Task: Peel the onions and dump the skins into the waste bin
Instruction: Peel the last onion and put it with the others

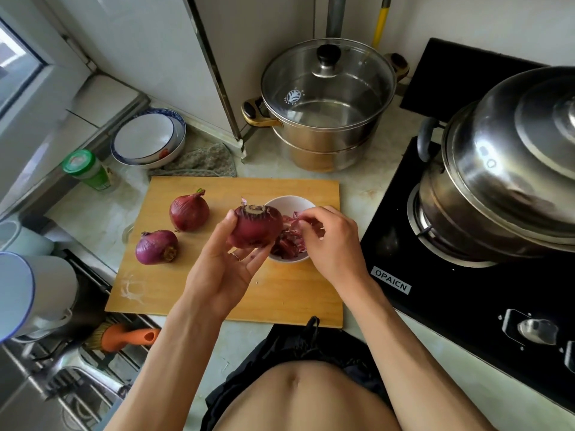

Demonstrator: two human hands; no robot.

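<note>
Red onion [256, 227] cupped in left grip [227, 262]; right grip [329, 241] pinching skin [295, 227].

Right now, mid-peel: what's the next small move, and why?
Probably let the skin piece pinched by the right hand drop into the white bowl, which lies under it and already holds skins. Then go back to the onion held in the left hand; it still looks partly skinned.
</note>
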